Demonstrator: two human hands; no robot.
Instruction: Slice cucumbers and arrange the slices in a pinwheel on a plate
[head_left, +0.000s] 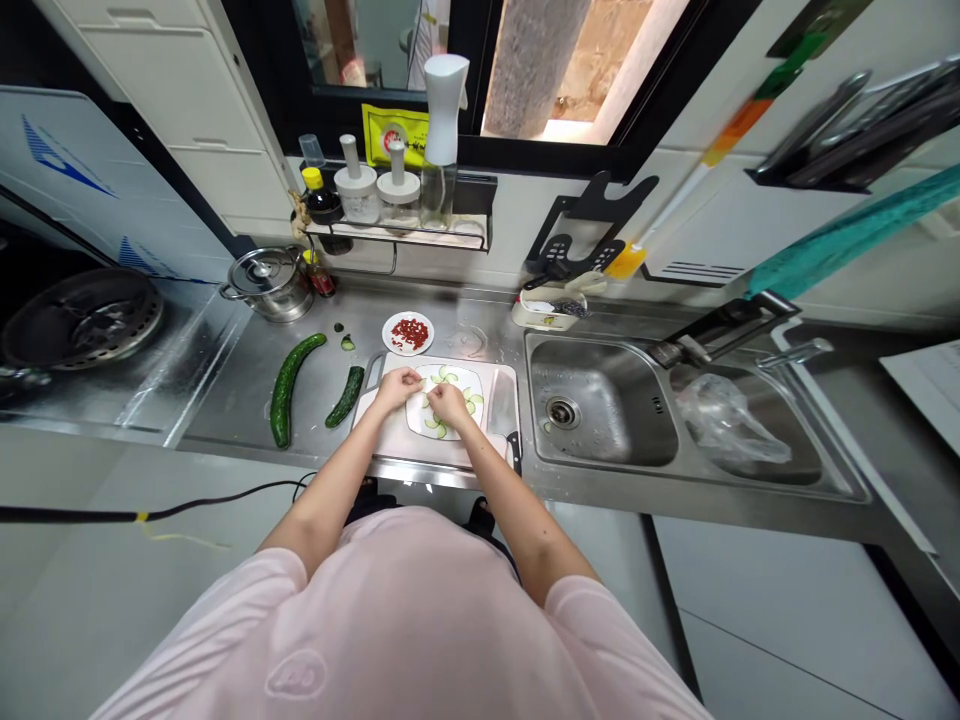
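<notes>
Over a white squarish plate, both hands are close together with the fingers pinched. My left hand is at the plate's left edge; whatever its fingertips hold is too small to make out. My right hand reaches over the middle of the plate, and its pinch hides anything inside. Thin pale green cucumber slices lie in curved groups around the plate. Beneath is a pale cutting board, with a broad-bladed knife along its right side.
A whole cucumber and a cut cucumber piece lie left of the board. Behind stands a small plate of chopped red pieces. A lidded pot is at the back left, a sink to the right.
</notes>
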